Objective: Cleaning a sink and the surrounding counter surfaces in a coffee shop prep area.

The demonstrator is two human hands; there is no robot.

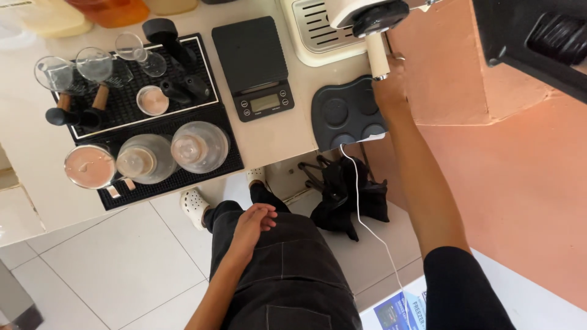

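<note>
The right hand (389, 85) is closed around the cream handle (378, 56) of a portafilter locked into the espresso machine (318, 30), just right of the scale (254, 64). The left hand (254, 223) rests loosely open on the dark apron (287, 275), holding nothing. One scale sits on the tabletop (275, 137). Left of it lie two black mats (177, 177), carrying three glass cups, two steel pitchers and two lidded glass jars. Right of the scale sits one black holder (345, 113) with four round hollows.
</note>
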